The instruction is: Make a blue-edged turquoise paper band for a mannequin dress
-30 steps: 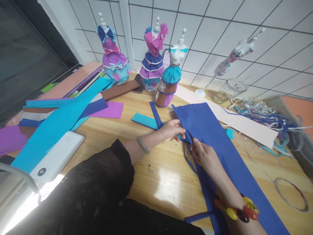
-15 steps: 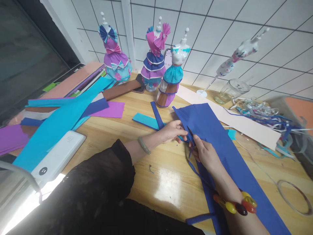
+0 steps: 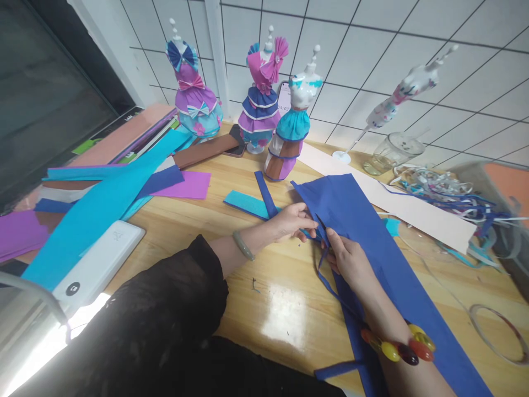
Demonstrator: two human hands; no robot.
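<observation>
A long sheet of dark blue crepe paper (image 3: 388, 259) lies slantwise across the table, its far end at the middle. My left hand (image 3: 291, 221), with a jade-like bangle at the wrist, is closed on the left edge of this sheet, fingertips pinching it. My right hand (image 3: 349, 259), wearing a beaded bracelet, rests over the sheet and grips what look like scissors (image 3: 320, 220); only the dark pointed blade shows, and it points at the left fingertips. A narrow blue strip (image 3: 326, 282) curls down below the right hand.
Behind stand dressed mini mannequins (image 3: 258, 110) and a bare, leaning one (image 3: 403, 94). Coloured paper strips (image 3: 103, 204) and a white power bank (image 3: 103, 259) lie left. At the right are a glass mug (image 3: 392, 154), a ribbon tangle (image 3: 438, 184) and a ring-shaped coil (image 3: 498, 333).
Almost nothing differs. Both hands stay in place at the blue paper's edge, with at most a very slight shift of the fingers.
</observation>
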